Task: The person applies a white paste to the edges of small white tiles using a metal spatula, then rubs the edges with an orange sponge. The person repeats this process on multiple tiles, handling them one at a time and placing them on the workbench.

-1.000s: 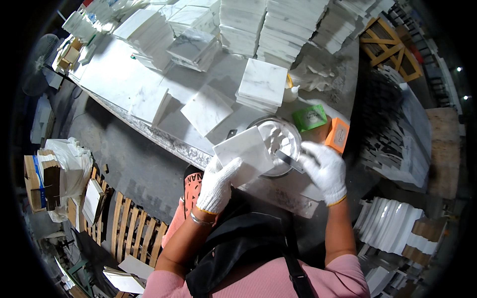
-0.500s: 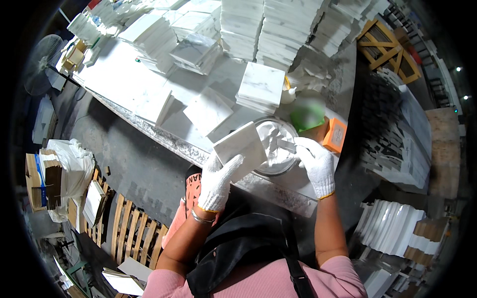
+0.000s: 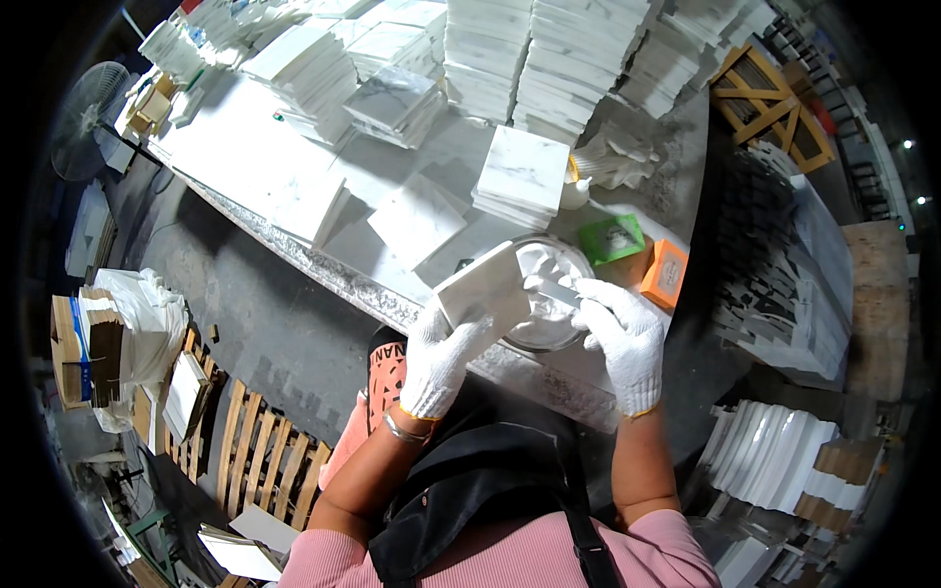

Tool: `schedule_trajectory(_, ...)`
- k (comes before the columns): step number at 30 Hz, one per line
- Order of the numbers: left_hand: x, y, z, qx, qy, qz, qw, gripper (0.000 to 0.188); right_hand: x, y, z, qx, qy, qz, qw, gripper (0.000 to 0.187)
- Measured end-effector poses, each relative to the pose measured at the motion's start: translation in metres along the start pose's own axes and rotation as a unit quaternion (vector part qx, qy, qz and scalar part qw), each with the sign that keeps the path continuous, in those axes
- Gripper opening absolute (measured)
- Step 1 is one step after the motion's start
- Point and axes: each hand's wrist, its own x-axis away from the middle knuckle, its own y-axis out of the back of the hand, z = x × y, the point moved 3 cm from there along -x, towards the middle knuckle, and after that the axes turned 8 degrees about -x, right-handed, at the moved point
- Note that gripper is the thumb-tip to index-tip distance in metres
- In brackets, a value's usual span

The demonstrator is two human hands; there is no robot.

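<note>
My left hand (image 3: 436,363), in a white knit glove, grips a square white marble tile (image 3: 483,284) by its near edge and holds it tilted. In my gloved right hand (image 3: 625,341) is a small putty knife (image 3: 557,291), its blade pointing left toward the tile. White paste clings to the blade's tip. Beneath the blade, a round tub (image 3: 551,346) of white paste (image 3: 549,260) stands on the bench, partly hidden by the tile and my right hand. Just beyond the tub lie a green box (image 3: 612,238) and an orange box (image 3: 666,272).
A short stack of tiles (image 3: 522,167) stands past the tub, with loose tiles (image 3: 420,220) to its left. Tall tile stacks (image 3: 578,69) line the bench's far side. Crumpled gloves (image 3: 618,157) lie behind the boxes. Wooden pallets (image 3: 270,451) and a fan (image 3: 88,122) are at left.
The putty knife has come up from the paste and moved left, close to the tile's edge. My left hand has tilted the tile more steeply. The green box shows more clearly.
</note>
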Motion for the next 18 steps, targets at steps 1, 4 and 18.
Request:
schedule_trajectory(1,0.0,-0.001,0.001,-0.005,-0.007,0.0,1.0,0.04,0.002,0.001,0.0,0.041,0.045,0.006,0.998,0.023)
schedule_trajectory(4,-0.002,0.0,0.008,-0.047,-0.018,0.003,0.999,0.044,0.008,0.004,-0.001,0.174,0.192,0.011,0.966,0.022)
schedule_trajectory(18,0.016,-0.023,-0.007,-0.035,-0.021,0.045,0.998,0.039,0.036,0.05,-0.053,0.305,0.181,-0.059,0.933,0.026)
